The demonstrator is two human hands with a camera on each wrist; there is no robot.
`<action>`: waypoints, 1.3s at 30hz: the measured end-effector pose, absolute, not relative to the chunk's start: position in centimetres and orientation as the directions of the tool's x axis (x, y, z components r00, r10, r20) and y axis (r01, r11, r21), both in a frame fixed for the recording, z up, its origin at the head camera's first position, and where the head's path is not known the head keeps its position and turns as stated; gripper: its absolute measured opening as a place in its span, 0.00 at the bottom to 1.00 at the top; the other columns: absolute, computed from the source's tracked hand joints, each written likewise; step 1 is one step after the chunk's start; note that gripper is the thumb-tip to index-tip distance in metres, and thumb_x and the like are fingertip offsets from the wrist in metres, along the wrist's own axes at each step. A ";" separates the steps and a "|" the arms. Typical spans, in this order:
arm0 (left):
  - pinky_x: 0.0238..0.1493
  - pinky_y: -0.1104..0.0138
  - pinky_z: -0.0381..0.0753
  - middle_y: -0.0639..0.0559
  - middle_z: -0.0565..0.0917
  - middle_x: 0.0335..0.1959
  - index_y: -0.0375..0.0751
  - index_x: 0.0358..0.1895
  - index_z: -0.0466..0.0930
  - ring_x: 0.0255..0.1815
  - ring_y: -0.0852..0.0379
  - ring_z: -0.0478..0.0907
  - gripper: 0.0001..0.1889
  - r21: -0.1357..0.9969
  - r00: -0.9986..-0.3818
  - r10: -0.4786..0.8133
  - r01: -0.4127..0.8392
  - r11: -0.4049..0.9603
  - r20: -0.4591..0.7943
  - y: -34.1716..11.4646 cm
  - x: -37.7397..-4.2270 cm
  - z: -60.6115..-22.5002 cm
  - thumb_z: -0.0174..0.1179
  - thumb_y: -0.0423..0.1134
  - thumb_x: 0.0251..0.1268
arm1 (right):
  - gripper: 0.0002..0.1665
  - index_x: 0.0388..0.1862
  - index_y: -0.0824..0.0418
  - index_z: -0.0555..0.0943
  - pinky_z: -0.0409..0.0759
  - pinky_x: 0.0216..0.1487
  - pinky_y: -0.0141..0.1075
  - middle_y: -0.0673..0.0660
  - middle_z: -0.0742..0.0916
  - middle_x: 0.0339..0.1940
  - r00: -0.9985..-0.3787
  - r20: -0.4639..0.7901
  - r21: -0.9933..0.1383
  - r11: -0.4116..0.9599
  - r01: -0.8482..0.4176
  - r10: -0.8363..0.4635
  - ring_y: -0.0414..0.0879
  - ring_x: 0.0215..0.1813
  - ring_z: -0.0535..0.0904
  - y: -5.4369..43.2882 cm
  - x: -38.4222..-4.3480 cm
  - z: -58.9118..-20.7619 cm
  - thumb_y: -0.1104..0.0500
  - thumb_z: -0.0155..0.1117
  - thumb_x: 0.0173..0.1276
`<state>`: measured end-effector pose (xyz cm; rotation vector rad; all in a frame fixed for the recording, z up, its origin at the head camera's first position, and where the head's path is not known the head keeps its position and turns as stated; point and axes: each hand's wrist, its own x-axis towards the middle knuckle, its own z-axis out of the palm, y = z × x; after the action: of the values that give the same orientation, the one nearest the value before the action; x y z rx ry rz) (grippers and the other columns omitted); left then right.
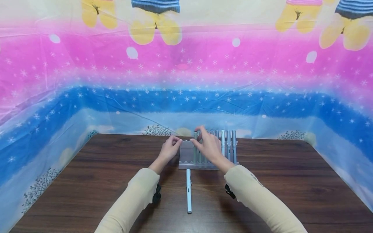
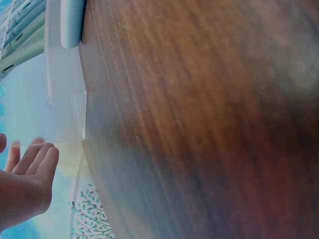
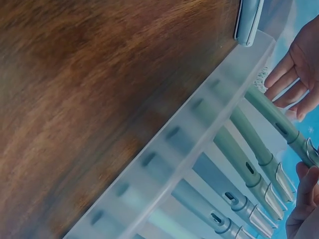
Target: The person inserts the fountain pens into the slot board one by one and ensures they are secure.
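Observation:
A clear pen rack (image 1: 186, 150) stands toward the back of the table with several pens upright in it. In the head view my right hand (image 1: 210, 145) reaches over it and pinches the green pen (image 1: 195, 155) standing furthest left. The right wrist view shows my fingertips (image 3: 306, 186) at that pen's cap, while its lower end is in the rack. My left hand (image 1: 169, 149) pinches the rack's upper left corner between thumb and fingers. A pale blue pen (image 1: 189, 194) lies on the table in front of the rack, pointing toward it.
Other green pens (image 3: 239, 154) and blue-grey pens (image 3: 199, 201) fill the rack to the right of the held one. The dark wooden table (image 1: 110, 181) ends just behind the rack, where a printed cloth (image 1: 163, 100) hangs around the back and sides.

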<state>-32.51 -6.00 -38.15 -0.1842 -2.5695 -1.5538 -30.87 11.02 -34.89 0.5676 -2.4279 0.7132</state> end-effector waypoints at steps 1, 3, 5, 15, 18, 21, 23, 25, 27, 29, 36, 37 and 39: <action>0.51 0.54 0.68 0.39 0.75 0.46 0.36 0.43 0.71 0.51 0.44 0.69 0.11 0.869 -0.983 0.036 0.174 0.463 0.178 -6.0 -32.5 -38.2 0.48 0.41 0.66 | 0.21 0.49 0.51 0.68 0.60 0.09 0.32 0.46 0.81 0.25 -0.767 0.595 -0.366 0.769 -0.524 -0.239 0.38 0.11 0.64 11.1 -30.9 -34.9 0.48 0.60 0.59; 0.51 0.54 0.67 0.39 0.74 0.47 0.36 0.43 0.71 0.52 0.43 0.69 0.11 0.869 -0.983 0.035 0.175 0.463 0.180 -6.0 -32.5 -38.2 0.48 0.41 0.66 | 0.21 0.49 0.51 0.69 0.61 0.09 0.32 0.45 0.81 0.26 -0.769 0.588 -0.369 0.763 -0.531 -0.250 0.37 0.13 0.65 11.2 -30.9 -34.8 0.49 0.61 0.59; 0.51 0.54 0.67 0.39 0.74 0.47 0.36 0.42 0.71 0.52 0.43 0.69 0.11 0.869 -0.983 0.034 0.175 0.464 0.180 -6.0 -32.5 -38.1 0.48 0.41 0.66 | 0.21 0.50 0.51 0.69 0.62 0.10 0.32 0.46 0.81 0.26 -0.773 0.576 -0.367 0.760 -0.536 -0.267 0.37 0.14 0.66 11.4 -31.0 -34.8 0.51 0.61 0.58; 0.51 0.55 0.67 0.39 0.74 0.47 0.35 0.43 0.71 0.52 0.43 0.69 0.12 0.871 -0.985 0.027 0.161 0.465 0.168 -5.9 -32.5 -38.1 0.47 0.41 0.66 | 0.29 0.59 0.50 0.67 0.62 0.10 0.31 0.44 0.73 0.15 -0.821 0.482 -0.366 0.781 -0.506 -0.306 0.39 0.12 0.64 11.9 -31.4 -34.9 0.56 0.62 0.58; 0.51 0.55 0.67 0.40 0.75 0.46 0.35 0.43 0.70 0.52 0.44 0.69 0.12 0.874 -0.987 0.021 0.149 0.463 0.157 -5.9 -32.5 -38.1 0.47 0.41 0.66 | 0.29 0.60 0.50 0.66 0.60 0.09 0.30 0.45 0.72 0.13 -0.830 0.467 -0.364 0.790 -0.494 -0.304 0.40 0.11 0.63 11.9 -31.5 -35.0 0.56 0.62 0.59; 0.51 0.55 0.67 0.40 0.75 0.46 0.35 0.43 0.71 0.52 0.44 0.69 0.11 0.874 -0.987 0.022 0.152 0.461 0.159 -5.9 -32.6 -38.1 0.48 0.40 0.66 | 0.29 0.61 0.50 0.66 0.58 0.08 0.29 0.45 0.72 0.11 -0.836 0.460 -0.353 0.803 -0.481 -0.299 0.40 0.10 0.62 12.0 -31.6 -35.1 0.55 0.61 0.59; 0.52 0.55 0.67 0.40 0.75 0.46 0.35 0.43 0.70 0.53 0.44 0.69 0.12 0.875 -0.987 0.023 0.152 0.459 0.159 -5.9 -32.6 -38.2 0.48 0.41 0.66 | 0.29 0.61 0.50 0.66 0.57 0.08 0.29 0.46 0.71 0.11 -0.841 0.453 -0.352 0.808 -0.473 -0.295 0.40 0.09 0.62 12.0 -31.7 -35.1 0.54 0.61 0.60; 0.52 0.55 0.67 0.40 0.75 0.46 0.35 0.43 0.70 0.53 0.44 0.68 0.12 0.876 -0.987 0.025 0.153 0.458 0.159 -5.9 -32.7 -38.2 0.47 0.41 0.66 | 0.30 0.61 0.50 0.66 0.57 0.08 0.29 0.46 0.71 0.10 -0.847 0.445 -0.350 0.814 -0.463 -0.291 0.41 0.09 0.61 12.0 -31.7 -35.1 0.54 0.60 0.60; 0.52 0.55 0.67 0.40 0.75 0.46 0.35 0.43 0.70 0.53 0.44 0.68 0.12 0.877 -0.987 0.027 0.154 0.456 0.160 -5.9 -32.7 -38.2 0.48 0.41 0.66 | 0.30 0.61 0.50 0.65 0.57 0.08 0.29 0.46 0.71 0.10 -0.854 0.435 -0.351 0.819 -0.454 -0.286 0.41 0.09 0.61 12.0 -31.8 -35.0 0.54 0.60 0.60; 0.51 0.55 0.67 0.40 0.75 0.46 0.35 0.43 0.70 0.53 0.44 0.68 0.12 0.877 -0.986 0.027 0.157 0.455 0.162 -5.9 -32.6 -38.2 0.48 0.41 0.66 | 0.30 0.62 0.50 0.65 0.57 0.08 0.29 0.47 0.71 0.10 -0.858 0.428 -0.347 0.825 -0.446 -0.284 0.41 0.09 0.62 11.9 -31.8 -35.0 0.54 0.60 0.60; 0.52 0.55 0.67 0.40 0.74 0.46 0.36 0.42 0.71 0.53 0.44 0.68 0.12 0.873 -0.986 0.022 0.157 0.461 0.166 -5.9 -32.6 -38.2 0.48 0.41 0.65 | 0.31 0.62 0.49 0.64 0.59 0.09 0.29 0.46 0.72 0.11 -0.874 0.397 -0.328 0.846 -0.421 -0.281 0.41 0.11 0.63 11.6 -32.1 -34.8 0.54 0.61 0.60; 0.52 0.55 0.67 0.40 0.74 0.46 0.36 0.42 0.71 0.53 0.44 0.68 0.12 0.874 -0.986 0.021 0.156 0.461 0.165 -5.9 -32.6 -38.2 0.48 0.41 0.65 | 0.31 0.62 0.49 0.64 0.58 0.09 0.29 0.46 0.72 0.11 -0.875 0.395 -0.318 0.852 -0.417 -0.280 0.40 0.11 0.63 11.6 -32.1 -34.8 0.53 0.61 0.60; 0.52 0.55 0.67 0.39 0.74 0.47 0.36 0.42 0.71 0.53 0.44 0.68 0.12 0.873 -0.986 0.019 0.156 0.462 0.166 -5.9 -32.6 -38.2 0.48 0.42 0.65 | 0.31 0.62 0.49 0.64 0.58 0.09 0.29 0.46 0.72 0.11 -0.876 0.393 -0.303 0.860 -0.410 -0.279 0.40 0.11 0.63 11.5 -32.2 -34.8 0.53 0.60 0.60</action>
<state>-32.60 -5.87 -38.19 -0.1546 -2.5705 -1.5567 -32.17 11.50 -34.83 0.5157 -2.6965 0.5456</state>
